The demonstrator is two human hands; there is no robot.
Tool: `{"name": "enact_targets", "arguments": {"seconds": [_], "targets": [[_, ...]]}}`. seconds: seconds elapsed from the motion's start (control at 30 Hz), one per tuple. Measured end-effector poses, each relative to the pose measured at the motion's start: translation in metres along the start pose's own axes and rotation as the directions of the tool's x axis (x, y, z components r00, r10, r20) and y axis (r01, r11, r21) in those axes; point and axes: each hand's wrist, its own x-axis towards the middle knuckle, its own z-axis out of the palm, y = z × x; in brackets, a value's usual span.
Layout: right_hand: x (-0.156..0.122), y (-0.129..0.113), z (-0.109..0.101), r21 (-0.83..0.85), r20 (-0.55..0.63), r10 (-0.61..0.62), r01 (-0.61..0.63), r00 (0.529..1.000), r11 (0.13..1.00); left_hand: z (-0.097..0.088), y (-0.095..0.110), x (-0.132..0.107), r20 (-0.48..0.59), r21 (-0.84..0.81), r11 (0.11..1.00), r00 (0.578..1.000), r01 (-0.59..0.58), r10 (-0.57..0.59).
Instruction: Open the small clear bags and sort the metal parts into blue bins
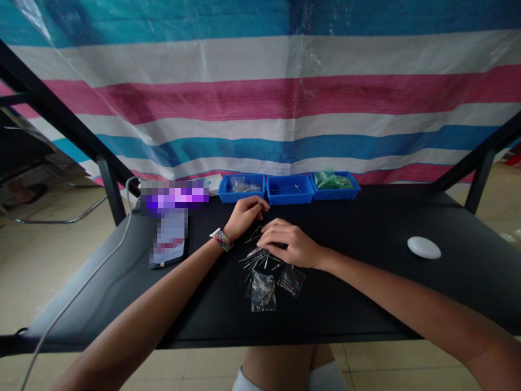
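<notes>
Thin metal pins (256, 262) that look like blind rivets lie in a loose pile on the black table. Over this pile is my right hand (291, 244), its fingers bent down and its thumb drawn in towards them; what they pinch, if anything, is hidden. My left hand (246, 215), with a patterned band on the wrist, is curled just in front of the blue bins, and its fingertips are mostly out of sight. Closer to me lie two small clear bags, a left bag (264, 291) and a right bag (292, 280), with brass-coloured and silvery pieces inside.
Three blue bins stand at the back: a left bin (242, 199) with clear bags, a middle bin (291, 199) with a few pins, a right bin (337, 194) with green packets. A phone (170, 239) and cable (87, 271) lie left, a white oval object (424, 247) right.
</notes>
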Motion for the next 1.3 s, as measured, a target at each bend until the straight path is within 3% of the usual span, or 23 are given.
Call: {"name": "enact_targets", "arguments": {"seconds": [0.1, 0.17, 0.27, 0.33, 0.5, 0.67, 0.8, 0.9, 1.0, 1.17, 1.3], "targets": [[0.001, 0.008, -0.002, 0.189, -0.185, 0.23, -0.195, 0.955, 0.962, -0.002, 0.0, 0.001, 0.02, -0.012, 1.0, 1.0, -0.005, 0.006], [0.001, 0.017, -0.004, 0.372, -0.302, 0.423, -0.303, 0.854, 0.877, -0.003, 0.0, 0.001, 0.03, -0.044, 0.999, 1.0, -0.009, 0.01], [0.002, 0.033, -0.005, 0.604, -0.368, 0.622, -0.331, 0.691, 0.725, -0.003, 0.0, 0.0, 0.05, -0.125, 0.992, 0.999, 0.017, -0.011], [0.002, 0.038, -0.005, 0.674, -0.35, 0.672, -0.323, 0.652, 0.664, -0.003, 0.002, 0.0, 0.079, -0.14, 0.99, 0.997, 0.03, -0.019], [0.001, 0.038, -0.004, 0.7, -0.3, 0.674, -0.325, 0.675, 0.636, -0.001, 0.007, -0.002, 0.126, -0.095, 0.995, 0.992, 0.027, -0.015], [0.001, 0.037, -0.005, 0.703, -0.397, 0.657, -0.247, 0.641, 0.667, -0.002, 0.007, -0.003, 0.116, -0.087, 0.996, 0.993, -0.011, 0.021], [0.001, 0.038, -0.006, 0.689, -0.378, 0.662, -0.28, 0.648, 0.668, -0.001, 0.01, -0.005, 0.17, 0.029, 0.999, 0.985, -0.015, 0.01], [0.001, 0.037, -0.005, 0.668, -0.369, 0.659, -0.306, 0.655, 0.678, -0.001, 0.012, -0.005, 0.151, 0.07, 0.997, 0.988, 0.008, -0.019], [0.002, 0.036, -0.005, 0.646, -0.364, 0.652, -0.324, 0.665, 0.691, 0.0, 0.013, -0.005, 0.118, 0.022, 1.0, 0.993, 0.019, -0.021], [0.002, 0.033, -0.005, 0.602, -0.328, 0.638, -0.366, 0.697, 0.709, 0.003, 0.01, -0.005, 0.173, -0.047, 0.998, 0.985, 0.029, -0.02], [0.003, 0.036, -0.005, 0.633, -0.339, 0.656, -0.351, 0.675, 0.69, 0.002, 0.006, -0.003, 0.162, -0.116, 0.993, 0.987, 0.003, 0.016]]}}
